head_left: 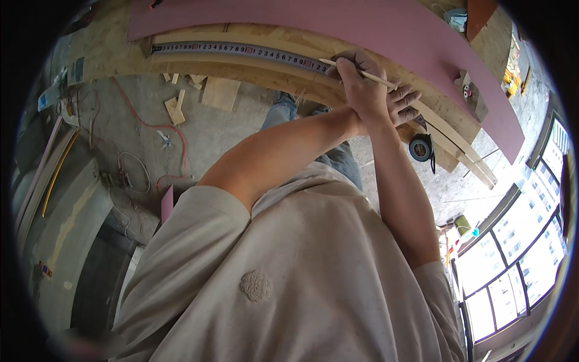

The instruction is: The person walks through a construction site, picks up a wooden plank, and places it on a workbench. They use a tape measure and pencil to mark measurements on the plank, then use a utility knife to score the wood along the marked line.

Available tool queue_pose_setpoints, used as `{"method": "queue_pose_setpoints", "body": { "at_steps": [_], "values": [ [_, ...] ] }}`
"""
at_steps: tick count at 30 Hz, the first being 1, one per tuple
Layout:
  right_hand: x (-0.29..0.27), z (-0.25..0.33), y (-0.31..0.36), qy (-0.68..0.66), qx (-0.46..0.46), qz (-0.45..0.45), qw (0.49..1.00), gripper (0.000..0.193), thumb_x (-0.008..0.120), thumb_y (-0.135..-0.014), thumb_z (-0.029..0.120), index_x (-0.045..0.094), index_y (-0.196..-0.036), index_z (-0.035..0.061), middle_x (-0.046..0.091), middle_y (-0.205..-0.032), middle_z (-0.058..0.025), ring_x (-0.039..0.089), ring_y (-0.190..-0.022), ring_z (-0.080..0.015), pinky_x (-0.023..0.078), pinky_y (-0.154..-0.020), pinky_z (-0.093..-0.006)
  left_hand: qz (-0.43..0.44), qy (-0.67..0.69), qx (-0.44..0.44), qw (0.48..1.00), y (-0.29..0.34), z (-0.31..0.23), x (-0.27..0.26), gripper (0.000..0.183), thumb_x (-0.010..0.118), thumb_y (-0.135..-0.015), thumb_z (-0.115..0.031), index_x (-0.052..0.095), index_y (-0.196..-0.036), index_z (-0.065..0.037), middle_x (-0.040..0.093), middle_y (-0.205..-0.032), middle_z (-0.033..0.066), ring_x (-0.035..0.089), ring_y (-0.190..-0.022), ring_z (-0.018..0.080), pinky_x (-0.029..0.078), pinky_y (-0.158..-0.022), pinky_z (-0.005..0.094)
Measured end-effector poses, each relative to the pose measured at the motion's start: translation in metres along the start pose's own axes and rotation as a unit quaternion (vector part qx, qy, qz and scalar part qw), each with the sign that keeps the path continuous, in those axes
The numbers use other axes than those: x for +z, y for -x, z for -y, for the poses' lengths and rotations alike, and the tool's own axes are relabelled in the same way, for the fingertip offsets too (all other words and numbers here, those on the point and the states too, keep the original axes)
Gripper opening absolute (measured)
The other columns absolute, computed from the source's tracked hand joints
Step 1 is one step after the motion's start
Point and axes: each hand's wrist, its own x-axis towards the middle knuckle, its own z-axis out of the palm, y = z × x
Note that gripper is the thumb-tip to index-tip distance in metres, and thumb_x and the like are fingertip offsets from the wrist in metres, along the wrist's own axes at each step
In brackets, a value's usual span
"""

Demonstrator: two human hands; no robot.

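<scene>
My forearms cross at the wrists over the workbench, the right one on top. In my right hand (367, 90) is a pale wooden pencil (380, 79), its tip pointing left over a tape measure's blade (241, 50). The blade runs out leftward along a wooden strip, and its hooked end lies at the far left. My left hand (405, 104) reaches under the right wrist, its greyish fingers stretched out and spread over the wood; its palm is hidden. Just below these fingers, the black tape measure case (420, 148) hangs at the bench edge with a strap.
A long pink board (289, 15) lies along the bench's far side, with a small scrap piece (470, 96) on it. Wood offcuts (175, 108) and a red hose (142, 120) are on the concrete floor at left. Large windows (512, 253) stand at right.
</scene>
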Motion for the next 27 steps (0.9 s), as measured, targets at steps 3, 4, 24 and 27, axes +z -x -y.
{"method": "queue_pose_setpoints", "body": {
  "at_steps": [3,4,24,27],
  "values": [
    [0.001,0.003,-0.001,0.000,0.014,-0.011,1.000,0.018,0.052,-0.086,0.012,0.066,-0.088,-0.0001,0.069,-0.073,-0.0056,0.061,-0.066,-0.0085,0.049,-0.064,-0.0227,0.018,-0.029,0.003,0.999,-0.001,-0.002,-0.005,0.050,0.048,-0.089,-0.034,0.048,-0.138,-0.023,0.034,-0.150,0.0144,0.039,-0.135,0.0328,0.028,-0.111,0.0509],
    [0.002,0.002,-0.002,-0.003,0.016,-0.011,1.000,0.018,0.052,-0.086,0.012,0.066,-0.088,-0.0002,0.069,-0.072,-0.0057,0.061,-0.065,-0.0087,0.049,-0.063,-0.0229,0.010,-0.011,-0.002,1.000,-0.001,-0.002,-0.003,0.050,0.048,-0.089,-0.034,0.048,-0.138,-0.023,0.034,-0.150,0.0144,0.039,-0.135,0.0328,0.028,-0.111,0.0510],
    [0.001,0.001,-0.003,-0.023,0.027,-0.013,0.999,0.017,0.053,-0.088,0.010,0.065,-0.090,-0.0021,0.070,-0.075,-0.0076,0.062,-0.066,-0.0092,0.050,-0.063,-0.0231,-0.038,0.042,-0.009,0.998,0.001,-0.003,0.008,0.046,0.049,-0.089,-0.033,0.054,-0.133,-0.020,0.040,-0.146,0.0161,0.042,-0.132,0.0336,0.028,-0.111,0.0519],
    [0.002,-0.001,-0.003,-0.037,0.017,-0.027,0.999,0.017,0.053,-0.088,0.010,0.065,-0.090,-0.0020,0.070,-0.075,-0.0078,0.063,-0.066,-0.0094,0.050,-0.063,-0.0231,-0.039,0.029,-0.006,0.999,0.000,-0.002,0.005,0.046,0.049,-0.089,-0.033,0.054,-0.133,-0.020,0.041,-0.146,0.0162,0.042,-0.132,0.0337,0.029,-0.110,0.0520]
  ]
}}
